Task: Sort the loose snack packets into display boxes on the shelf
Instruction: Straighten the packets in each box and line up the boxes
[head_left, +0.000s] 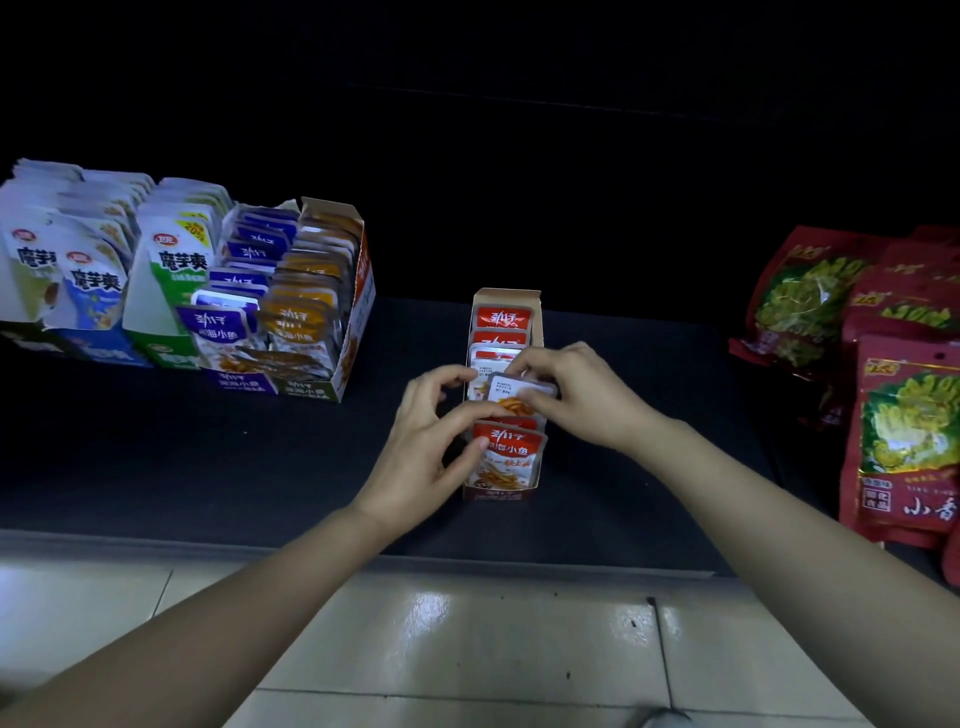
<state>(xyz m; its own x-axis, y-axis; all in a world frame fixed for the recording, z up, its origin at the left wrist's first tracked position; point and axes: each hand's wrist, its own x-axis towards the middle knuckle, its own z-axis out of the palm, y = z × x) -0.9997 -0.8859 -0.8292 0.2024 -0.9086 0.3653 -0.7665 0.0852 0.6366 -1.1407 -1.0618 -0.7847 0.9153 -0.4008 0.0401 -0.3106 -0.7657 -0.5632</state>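
- While the right hand (576, 395) pinches the loose packet (514, 397) by its right edge, fingers curled, the packet lies tilted with its printed back up, just over the middle of the red display box (536, 317).
- Key relation: the box's long axis runs straight away from the person and the packets stand across it. My read is the held packet has to tip upright and drop straight down into the row.
- Left hand (426, 436): thumb on the front packet (506, 460), forefinger curled in behind it, apparently holding the front packets forward to keep a gap open.
- Both hands are at the box, and the right one has the packet.
- Surface: dark shelf (208, 467). The box stands alone, well apart from the filled boxes (291, 312) to the left and the red bags (904, 415) to the right.
- Tiled floor (467, 649) below the front edge. The shelf's back is too dark to read.
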